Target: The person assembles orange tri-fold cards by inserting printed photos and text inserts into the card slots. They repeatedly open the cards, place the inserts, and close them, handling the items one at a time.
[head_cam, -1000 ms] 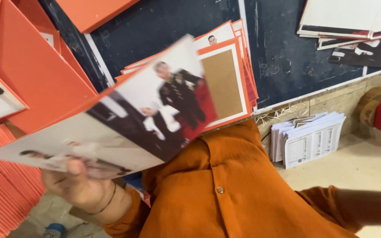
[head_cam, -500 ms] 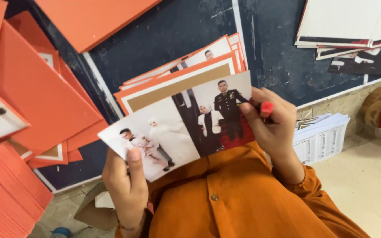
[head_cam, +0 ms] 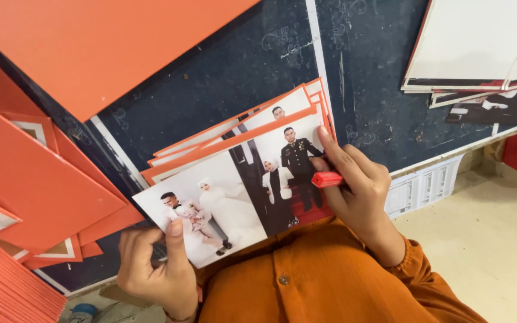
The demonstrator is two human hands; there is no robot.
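Closest in, an orange shirt fills the bottom of the view, and just above it both hands hold a printed photo sheet of people in formal dress. The left hand pinches the sheet's lower left corner, thumb lying flat on the print and the other fingers curled underneath. The right hand grips the right edge, its fingers pressed together along the print, with a small red tool tucked between thumb and forefinger. Compared with half a second earlier, the sheet sits much the same way between the hands but lies a little flatter and lower against the shirt, and the red tool now points sideways across the picture instead of poking up. A second ago only the left hand was on the sheet, which was tilted steeply. Just behind it lies a fanned stack of orange-edged prints on the dark blue surface. Orange boards crowd the left side, and another large one covers the top left. Farthest off, at the upper right, white-faced boards rest on the surface, well apart from the hands.
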